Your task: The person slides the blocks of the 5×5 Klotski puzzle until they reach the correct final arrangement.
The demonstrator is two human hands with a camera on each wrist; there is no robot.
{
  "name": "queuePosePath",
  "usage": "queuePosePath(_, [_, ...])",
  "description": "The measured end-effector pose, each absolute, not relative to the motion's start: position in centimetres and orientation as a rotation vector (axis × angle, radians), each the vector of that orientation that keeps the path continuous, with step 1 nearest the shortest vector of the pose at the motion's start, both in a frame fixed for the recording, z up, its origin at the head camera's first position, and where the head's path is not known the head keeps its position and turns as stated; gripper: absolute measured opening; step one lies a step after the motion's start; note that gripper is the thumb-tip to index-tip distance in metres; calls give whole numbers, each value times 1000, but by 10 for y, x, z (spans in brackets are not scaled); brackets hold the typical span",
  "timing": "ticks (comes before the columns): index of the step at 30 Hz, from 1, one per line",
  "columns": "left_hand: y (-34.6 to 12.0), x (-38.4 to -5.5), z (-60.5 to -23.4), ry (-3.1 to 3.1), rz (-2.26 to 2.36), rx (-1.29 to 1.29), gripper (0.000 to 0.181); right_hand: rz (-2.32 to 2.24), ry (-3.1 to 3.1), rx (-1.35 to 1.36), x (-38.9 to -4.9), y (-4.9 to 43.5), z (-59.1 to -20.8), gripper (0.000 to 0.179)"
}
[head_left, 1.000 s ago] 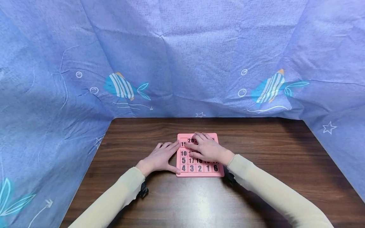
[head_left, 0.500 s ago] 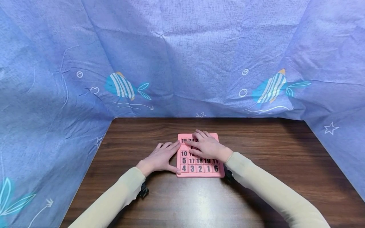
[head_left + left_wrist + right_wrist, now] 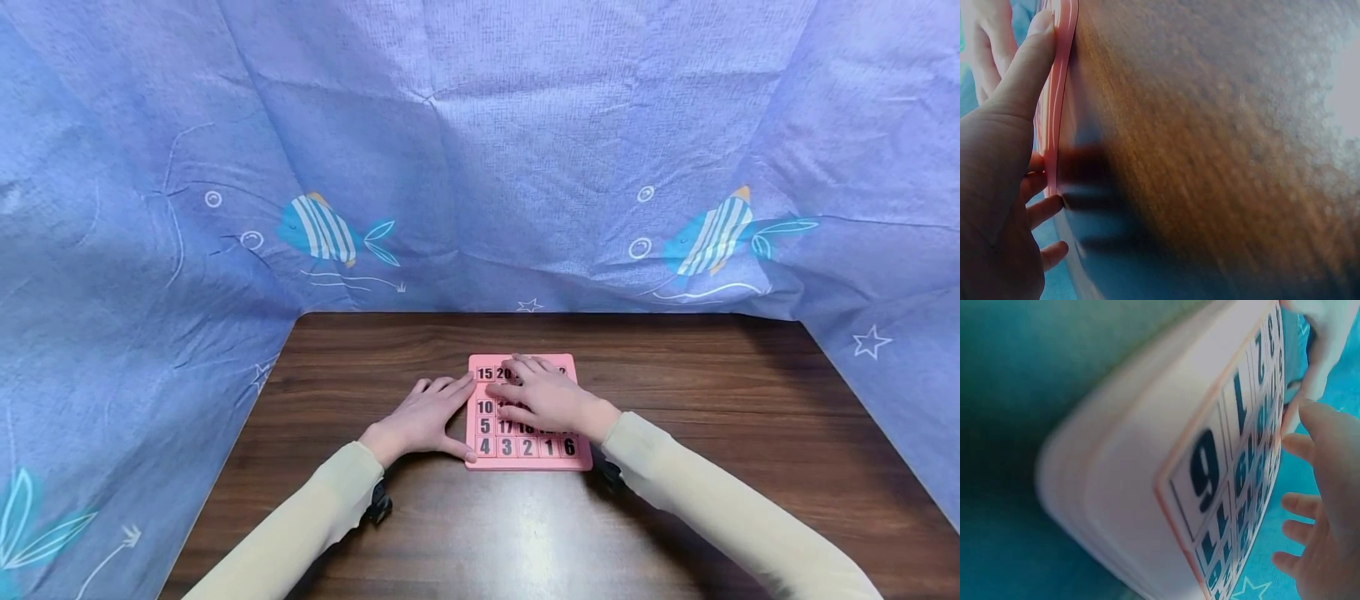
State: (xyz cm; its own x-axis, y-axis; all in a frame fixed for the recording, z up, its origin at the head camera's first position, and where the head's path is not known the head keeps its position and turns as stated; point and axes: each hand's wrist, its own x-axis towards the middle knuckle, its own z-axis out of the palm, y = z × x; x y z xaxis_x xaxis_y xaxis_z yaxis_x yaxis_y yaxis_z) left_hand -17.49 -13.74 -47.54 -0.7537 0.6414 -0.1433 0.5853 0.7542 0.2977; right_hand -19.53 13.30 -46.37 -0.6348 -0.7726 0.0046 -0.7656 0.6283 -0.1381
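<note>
A pink sliding number puzzle point(image 3: 528, 465) lies flat on the table, its tiles printed with black numbers. Along its left edge, my left hand point(image 3: 422, 422) spreads with straight fingers, the thumb point(image 3: 1029, 65) at the near left corner and the fingers farther up the side. My right hand point(image 3: 553, 400) is over the upper tiles, fingers extended, the index fingertip beside a bare slot below tile 15 point(image 3: 485, 374). The palm and fingers cover much of the upper rows. The bottom row shows 4, 3, 2, 1 and 6 point(image 3: 1204, 464).
The dark wooden table point(image 3: 360, 350) extends around the puzzle. Behind and at both sides hangs a blue curtain point(image 3: 525, 150) with fish and stars. A black wrist device point(image 3: 378, 502) sits under the left sleeve cuff.
Tile 15 has slid away from me into the top left corner, leaving a bare slot under it. My right hand shifted slightly over the tiles; my left hand stayed at the edge.
</note>
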Motion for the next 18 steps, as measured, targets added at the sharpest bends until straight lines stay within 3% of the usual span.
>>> queuePosePath(18, [-138, -176, -477, 2720, 319, 972, 120, -146, 2779, -1403, -175, 137, -468, 51])
